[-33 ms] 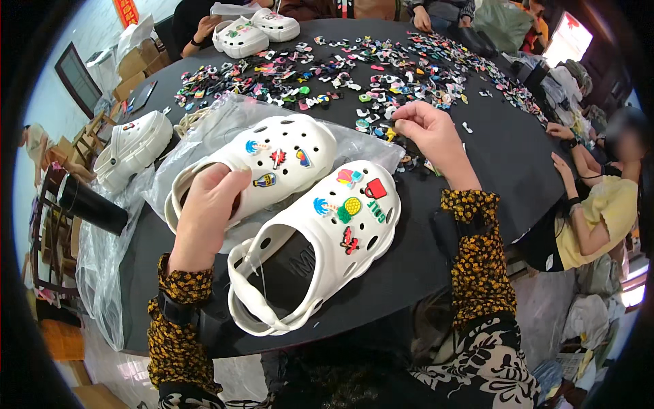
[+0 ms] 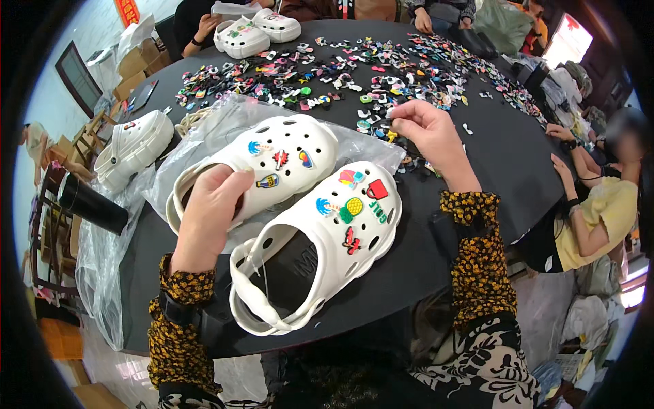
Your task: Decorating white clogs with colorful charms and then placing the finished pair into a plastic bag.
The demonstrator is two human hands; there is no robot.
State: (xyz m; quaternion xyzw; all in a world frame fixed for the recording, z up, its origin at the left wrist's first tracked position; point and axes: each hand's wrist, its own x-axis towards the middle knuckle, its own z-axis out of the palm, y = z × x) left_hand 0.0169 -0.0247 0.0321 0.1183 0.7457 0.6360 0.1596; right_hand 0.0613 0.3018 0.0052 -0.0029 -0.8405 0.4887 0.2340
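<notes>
My left hand (image 2: 208, 211) grips a white clog (image 2: 296, 140), thumb on its upper and fingers inside the opening. Palm tree, red plant, sunset and bottle charms sit on that clog. Touching it on the right, a second white clog (image 2: 330, 262) lies on the table with its heel strap toward me. It bears pineapple, red bag, palm tree, red plant and lettering charms. My right hand (image 2: 429, 133) is raised by the near edge of the loose shoe charms (image 2: 415, 82), thumb and forefinger pinched together. Whatever is between those fingertips is too small to make out.
The dark round table (image 2: 422, 262) carries clear plastic bags (image 2: 225, 119) beneath the held clog. Another white clog (image 2: 136, 143) stands left, beside a black tumbler (image 2: 92, 204). A pair of clogs (image 2: 242, 37) sits far back. Other people's hands rest along the far and right edges.
</notes>
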